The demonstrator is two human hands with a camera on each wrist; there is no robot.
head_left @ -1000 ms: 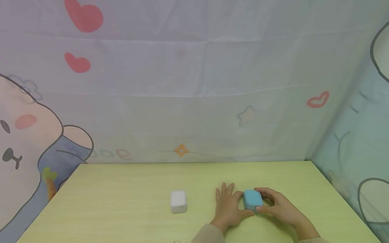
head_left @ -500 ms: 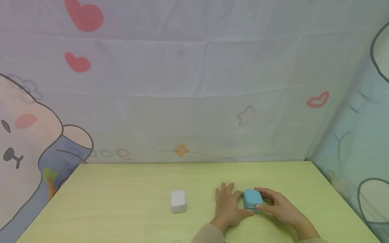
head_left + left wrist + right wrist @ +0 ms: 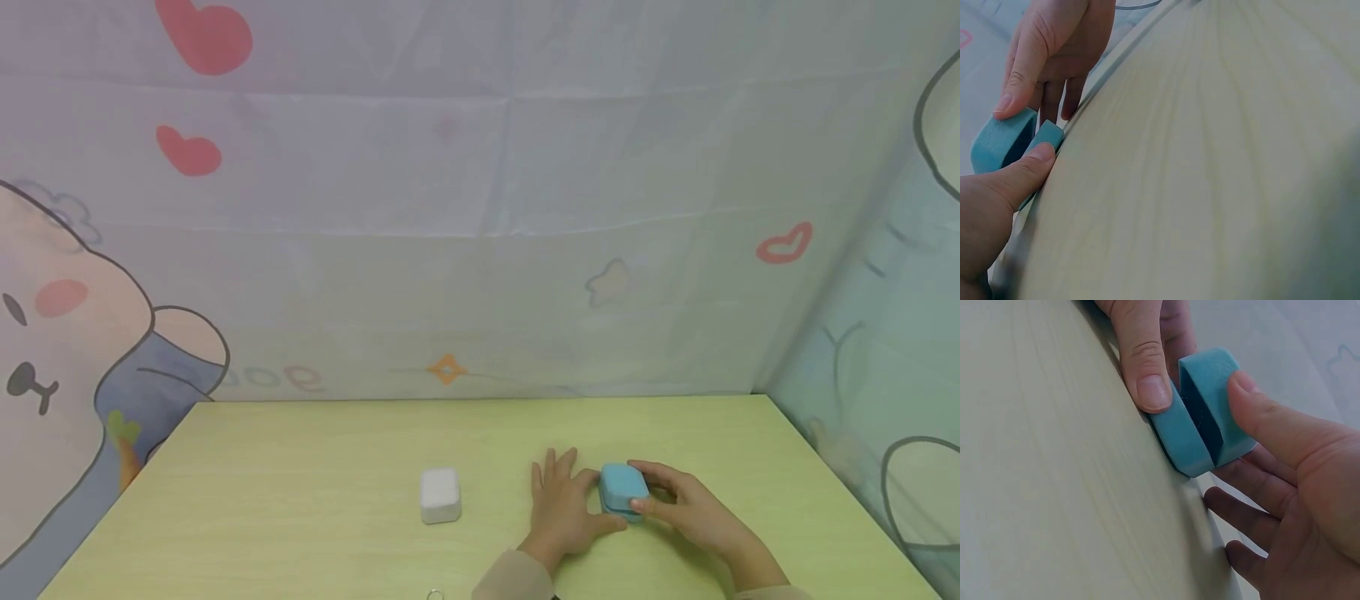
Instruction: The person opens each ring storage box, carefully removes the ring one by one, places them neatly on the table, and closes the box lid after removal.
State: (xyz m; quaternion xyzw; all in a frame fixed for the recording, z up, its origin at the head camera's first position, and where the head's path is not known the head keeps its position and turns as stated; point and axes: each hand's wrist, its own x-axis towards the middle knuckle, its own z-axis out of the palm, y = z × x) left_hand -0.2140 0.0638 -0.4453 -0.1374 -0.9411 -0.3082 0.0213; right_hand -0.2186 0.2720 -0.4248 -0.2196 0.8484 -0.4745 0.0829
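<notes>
A small blue lidded box stands on the table right of the middle in the head view. My left hand grips its lower half, thumb along the near side, other fingers spread over the table. With thumb and fingers my right hand holds the lid, which is tilted up from the base. A dark wedge-shaped gap shows between the two halves in both wrist views. What lies inside the box is hidden.
A white box of similar shape stands to the left on the pale wooden table. A small metal ring lies at the bottom edge of the view. A printed cloth hangs behind the table.
The lid of the blue box has risen at its near side, and a gap above the base has come into view. Both hands have stayed almost in place.
</notes>
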